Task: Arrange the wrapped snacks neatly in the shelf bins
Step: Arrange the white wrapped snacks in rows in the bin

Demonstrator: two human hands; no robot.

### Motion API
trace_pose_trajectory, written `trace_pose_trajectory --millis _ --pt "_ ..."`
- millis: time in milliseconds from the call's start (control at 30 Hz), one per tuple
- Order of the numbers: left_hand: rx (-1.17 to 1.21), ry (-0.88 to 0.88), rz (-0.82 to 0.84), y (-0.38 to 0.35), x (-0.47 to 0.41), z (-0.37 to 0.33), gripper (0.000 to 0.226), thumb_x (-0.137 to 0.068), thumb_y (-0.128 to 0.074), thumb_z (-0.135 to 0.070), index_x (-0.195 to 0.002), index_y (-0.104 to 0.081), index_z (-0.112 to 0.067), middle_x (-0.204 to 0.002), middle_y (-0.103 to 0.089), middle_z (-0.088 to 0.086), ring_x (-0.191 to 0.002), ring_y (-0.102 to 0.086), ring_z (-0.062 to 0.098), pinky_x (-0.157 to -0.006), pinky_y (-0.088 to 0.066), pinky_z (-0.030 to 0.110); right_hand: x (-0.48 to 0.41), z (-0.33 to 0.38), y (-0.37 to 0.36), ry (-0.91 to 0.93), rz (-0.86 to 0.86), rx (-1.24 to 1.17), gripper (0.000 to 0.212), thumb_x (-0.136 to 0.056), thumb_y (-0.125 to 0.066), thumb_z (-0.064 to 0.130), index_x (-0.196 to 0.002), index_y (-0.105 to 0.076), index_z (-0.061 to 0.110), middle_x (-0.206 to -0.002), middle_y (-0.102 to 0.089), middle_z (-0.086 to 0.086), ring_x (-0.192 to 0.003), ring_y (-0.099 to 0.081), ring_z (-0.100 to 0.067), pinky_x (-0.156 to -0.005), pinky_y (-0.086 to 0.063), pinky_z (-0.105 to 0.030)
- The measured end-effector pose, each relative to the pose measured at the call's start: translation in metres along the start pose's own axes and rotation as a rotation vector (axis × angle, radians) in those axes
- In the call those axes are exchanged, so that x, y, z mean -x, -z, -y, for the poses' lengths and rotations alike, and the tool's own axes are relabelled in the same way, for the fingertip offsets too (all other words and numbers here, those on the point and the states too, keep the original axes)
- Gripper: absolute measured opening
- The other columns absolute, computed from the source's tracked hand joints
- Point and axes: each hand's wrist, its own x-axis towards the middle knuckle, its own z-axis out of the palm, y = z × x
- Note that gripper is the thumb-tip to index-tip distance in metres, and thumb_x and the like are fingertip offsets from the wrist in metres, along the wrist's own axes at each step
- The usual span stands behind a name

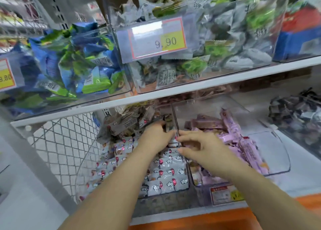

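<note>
White wrapped snacks [166, 176] with red marks lie in rows in the left clear bin [156, 200] on the lower shelf. My left hand [156, 136] reaches deep into this bin, its fingers curled round an upright pack [168, 125] at the back. My right hand [199, 146] hovers at the divider [175, 122] between the two bins. Its thumb and forefinger pinch a small white snack [173, 144]. Pink wrapped bars [232, 130] fill the right clear bin [271, 170].
The upper shelf carries clear bins of blue-green packs [78, 64] and grey-green packs [217, 56], with a 9.90 price tag [156, 38]. A white shelf edge [173, 90] hangs just above my hands. Wire mesh [66, 143] stands left; dark wrapped snacks [298, 115] lie right.
</note>
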Motion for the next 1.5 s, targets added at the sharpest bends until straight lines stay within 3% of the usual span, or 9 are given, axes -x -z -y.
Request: trace_pose_trajectory --millis 133,333,467,567,667,800,1033,1300,1500 --pt "0.162 0.093 0.032 0.001 -0.002 0.001 0.060 -0.085 -0.061 -0.042 -0.137 -0.044 -0.018 -0.136 -0.051 0.005 -0.121 -0.050 0.023 -0.086 -0.040 0.025 -0.001 0.001 0.002 0.009 0.013 -0.031 0.032 -0.082 -0.070 0.026 -0.114 -0.067 0.023 -0.131 -0.053 0.019 -0.110 -0.054 0.003 -0.112 -0.032 -0.035" --pt "0.577 0.084 -0.032 0.013 0.013 0.004 0.043 -0.084 -0.066 -0.031 -0.124 -0.055 -0.023 -0.112 -0.058 -0.006 -0.098 -0.054 0.013 -0.082 -0.039 0.025 0.000 0.005 0.005 -0.021 0.023 -0.057 0.032 -0.083 -0.069 0.023 -0.115 -0.066 0.024 -0.135 -0.051 0.014 -0.110 -0.055 0.001 -0.100 -0.045 -0.026" --pt "0.657 0.046 -0.088 0.024 0.026 0.012 0.021 -0.082 -0.064 -0.024 -0.101 -0.062 -0.033 -0.104 -0.065 -0.002 -0.087 -0.067 0.021 -0.086 -0.054 0.041 0.002 0.006 0.007 -0.063 0.003 -0.114 0.028 -0.087 -0.065 0.022 -0.113 -0.063 0.030 -0.112 -0.063 0.012 -0.082 -0.061 0.009 -0.070 -0.055 -0.021" --pt "0.597 -0.001 -0.173 0.036 0.037 0.019 0.022 -0.083 -0.059 -0.019 -0.095 -0.062 -0.037 -0.086 -0.066 -0.001 -0.075 -0.068 0.028 -0.069 -0.057 0.035 0.002 0.006 0.009 -0.034 -0.138 -0.088 0.030 -0.088 -0.063 0.020 -0.115 -0.061 0.033 -0.105 -0.064 0.015 -0.096 -0.058 0.004 -0.093 -0.050 -0.028" --pt "0.445 -0.153 -0.263 0.050 0.049 0.022 0.023 -0.084 -0.058 -0.017 -0.096 -0.057 -0.037 -0.081 -0.067 0.004 -0.048 -0.051 0.010 -0.046 -0.041 0.016 0.003 0.012 0.011 0.035 -0.220 -0.093 0.039 -0.088 -0.063 0.025 -0.123 -0.054 0.039 -0.120 -0.058 0.017 -0.107 -0.056 -0.004 -0.099 -0.044 -0.030" --pt "0.485 -0.303 -0.153 0.064 0.058 0.015 0.024 -0.084 -0.064 -0.017 -0.101 -0.058 -0.034 -0.098 -0.068 -0.009 -0.081 -0.066 0.007 -0.076 -0.055 0.024 0.005 0.023 0.011 0.109 -0.176 -0.065 0.051 -0.087 -0.062 0.030 -0.131 -0.041 0.046 -0.134 -0.046 0.017 -0.122 -0.041 -0.003 -0.104 -0.036 -0.029" --pt "0.652 -0.381 -0.018 0.062 0.050 0.000 0.024 -0.082 -0.070 -0.023 -0.103 -0.062 -0.031 -0.094 -0.072 -0.015 -0.086 -0.066 0.001 -0.086 -0.051 0.025 0.007 0.030 0.011 0.186 -0.244 -0.174 0.037 -0.086 -0.065 0.022 -0.112 -0.052 0.046 -0.109 -0.061 0.026 -0.099 -0.054 0.013 -0.077 -0.041 -0.002" --pt "-0.149 -0.326 0.117 0.025 0.007 0.030 0.032 -0.090 -0.060 -0.023 -0.121 -0.062 -0.026 -0.124 -0.061 -0.009 -0.111 -0.056 0.007 -0.099 -0.041 0.023 0.007 0.014 0.016 0.100 -0.326 -0.127 0.032 -0.084 -0.067 0.022 -0.105 -0.053 0.041 -0.104 -0.060 0.025 -0.096 -0.053 0.012 -0.074 -0.041 -0.006" --pt "-0.461 -0.377 0.141 0.012 -0.018 0.042 0.008 -0.091 -0.057 -0.019 -0.093 -0.064 -0.016 -0.093 -0.069 0.001 -0.081 -0.062 0.018 -0.075 -0.052 0.030 0.004 0.008 0.019 0.061 -0.339 -0.156 0.032 -0.084 -0.068 0.022 -0.106 -0.053 0.040 -0.100 -0.061 0.028 -0.091 -0.052 0.019 -0.070 -0.041 0.001"
